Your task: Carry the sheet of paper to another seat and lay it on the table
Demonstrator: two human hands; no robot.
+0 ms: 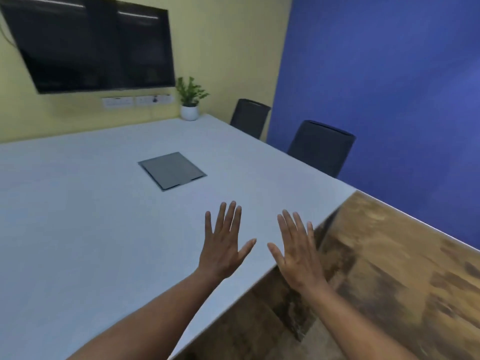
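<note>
Both hands out flat, fingers spread and holding nothing: left hand [222, 244] over the pale worktop [78, 216], right hand [298, 252] over its near edge; no sheet of paper in sight, only a grey hatch [172, 170] mid-worktop, two dark chairs [322, 148] beyond

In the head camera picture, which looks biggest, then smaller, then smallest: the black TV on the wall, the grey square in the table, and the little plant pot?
1. TV, by far the largest.
2. Grey square hatch in the table.
3. White plant pot, smallest.
The pot sits farthest away, so it looks smaller than it really is.
</note>
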